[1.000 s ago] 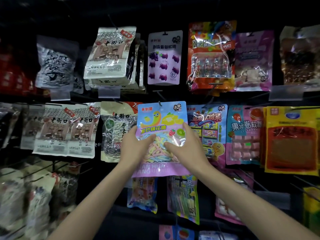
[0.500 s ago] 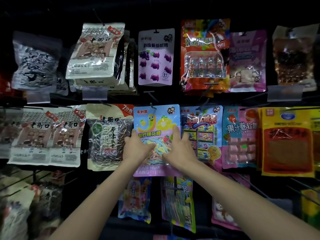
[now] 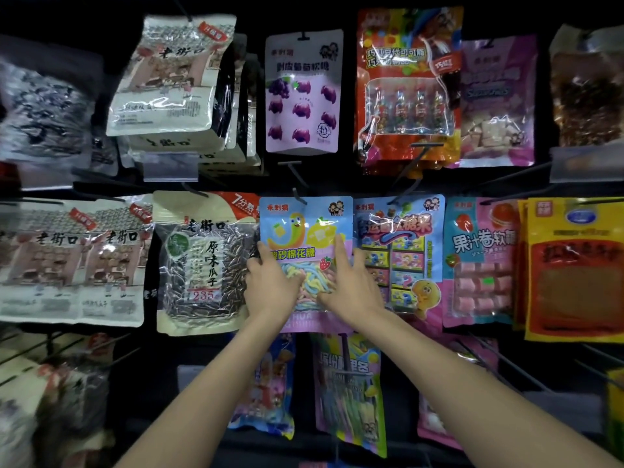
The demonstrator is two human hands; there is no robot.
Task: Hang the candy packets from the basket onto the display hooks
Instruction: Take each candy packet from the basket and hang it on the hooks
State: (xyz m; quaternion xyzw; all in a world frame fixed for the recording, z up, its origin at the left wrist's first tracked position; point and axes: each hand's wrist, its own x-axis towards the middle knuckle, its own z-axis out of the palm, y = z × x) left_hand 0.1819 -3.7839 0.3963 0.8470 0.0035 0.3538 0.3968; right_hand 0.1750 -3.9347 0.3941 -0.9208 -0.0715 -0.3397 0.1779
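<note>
A blue and pink candy packet (image 3: 305,228) with pastel strips behind a clear window sits in the middle row of the display. Its top edge meets a dark display hook (image 3: 297,194). My left hand (image 3: 270,287) holds the packet's left edge, fingers curled round the side. On the packet's right edge, my right hand (image 3: 349,285) grips with the thumb up on the front. The packet lies nearly level with its neighbours. No basket is in view.
Sunflower seed bags (image 3: 202,261) hang at the left and a blue candy packet (image 3: 400,251) at the right, both touching the held packet. A purple grape gummy packet (image 3: 302,96) hangs above. More packets (image 3: 347,393) and bare hook rods (image 3: 506,369) lie below.
Both hands have pushed the packet away from me along the hook, so it now sits back among the neighbouring packets. The view has shifted slightly to the left.
</note>
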